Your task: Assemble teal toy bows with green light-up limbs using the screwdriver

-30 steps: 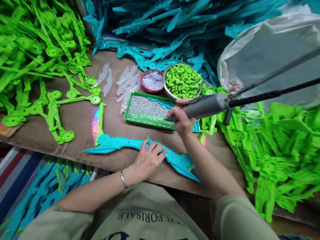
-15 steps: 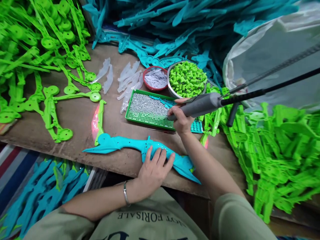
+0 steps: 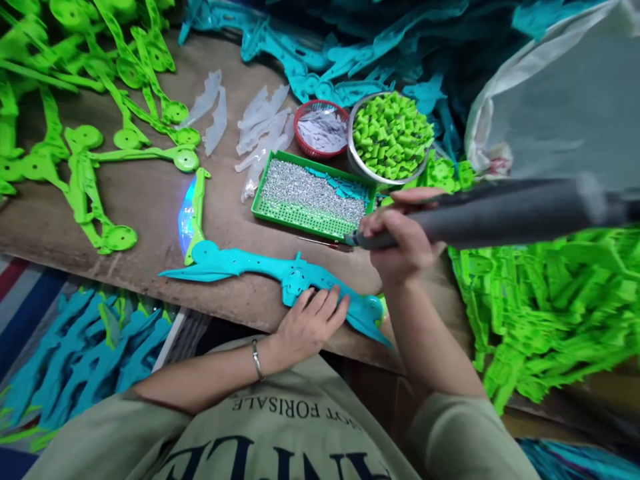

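A blue plastic bow-shaped piece [image 3: 265, 263] lies along the table's near edge. My left hand [image 3: 313, 320] rests on its right half, fingers spread over it. My right hand [image 3: 405, 237] is wrapped round a grey power screwdriver [image 3: 465, 217], its tip pointing left by the near right corner of a green tray [image 3: 295, 223]. Silver screws [image 3: 305, 193] and small blue parts [image 3: 345, 185] lie in the tray. A green piece with a shiny blue-lit insert [image 3: 193, 217] touches the left part of the blue piece. A thin metal rod [image 3: 320, 243] lies below the tray.
Green parts are heaped at the left [image 3: 125, 157] and right [image 3: 550, 300]. Blue parts [image 3: 310, 73] lie at the back. Behind the tray stand a red basket [image 3: 299, 141] and a metal bowl of green pieces [image 3: 393, 137]. Clear pieces [image 3: 263, 123] and a white sack [image 3: 530, 80] are also there.
The screwdriver has moved right and closer to the camera, its tip now by the tray's corner. My left hand stays on the blue piece. The insert's glow turned from pink to blue.
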The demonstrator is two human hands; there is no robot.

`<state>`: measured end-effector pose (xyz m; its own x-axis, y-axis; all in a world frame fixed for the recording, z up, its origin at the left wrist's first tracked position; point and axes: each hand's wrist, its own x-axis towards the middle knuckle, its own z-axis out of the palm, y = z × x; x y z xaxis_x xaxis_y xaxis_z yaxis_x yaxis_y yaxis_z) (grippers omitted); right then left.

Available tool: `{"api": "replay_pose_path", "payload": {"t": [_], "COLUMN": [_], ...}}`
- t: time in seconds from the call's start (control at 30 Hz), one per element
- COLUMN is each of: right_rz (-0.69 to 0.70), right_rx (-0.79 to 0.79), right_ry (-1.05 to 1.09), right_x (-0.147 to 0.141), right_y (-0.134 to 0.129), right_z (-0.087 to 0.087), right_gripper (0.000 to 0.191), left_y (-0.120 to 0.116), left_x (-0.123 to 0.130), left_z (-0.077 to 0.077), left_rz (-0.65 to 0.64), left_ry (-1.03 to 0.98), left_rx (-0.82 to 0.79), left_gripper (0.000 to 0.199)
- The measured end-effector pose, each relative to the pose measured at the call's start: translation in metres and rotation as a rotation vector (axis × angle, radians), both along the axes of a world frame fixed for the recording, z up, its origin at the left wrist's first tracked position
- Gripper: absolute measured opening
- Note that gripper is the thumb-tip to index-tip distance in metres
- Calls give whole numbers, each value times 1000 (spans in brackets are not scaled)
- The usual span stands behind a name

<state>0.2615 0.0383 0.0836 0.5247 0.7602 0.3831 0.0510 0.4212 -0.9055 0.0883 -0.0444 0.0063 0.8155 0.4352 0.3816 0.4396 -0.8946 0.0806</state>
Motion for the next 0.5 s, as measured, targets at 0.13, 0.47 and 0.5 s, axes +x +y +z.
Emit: {"api": "replay_pose_path", "payload": {"t": [0.13, 0.47, 0.5], "right_rz": [165, 194, 193], "right_rx": [-53, -84, -96], "right_ry": [27, 57, 61], "right_x": [-10, -19, -19], "right_y": [-44, -70, -70], "right_z": [4, -17, -19], "right_gripper": [17, 16, 17], "left_y": [-1, 0, 0], "left_x": [1, 1, 1], "left_z": [-2, -4, -4], "left_rz": [-1, -12, -10], "left_ry": [-22, -50, -53], "left_rx": [-63, -64, -64], "left_gripper": [40, 42, 42]}}
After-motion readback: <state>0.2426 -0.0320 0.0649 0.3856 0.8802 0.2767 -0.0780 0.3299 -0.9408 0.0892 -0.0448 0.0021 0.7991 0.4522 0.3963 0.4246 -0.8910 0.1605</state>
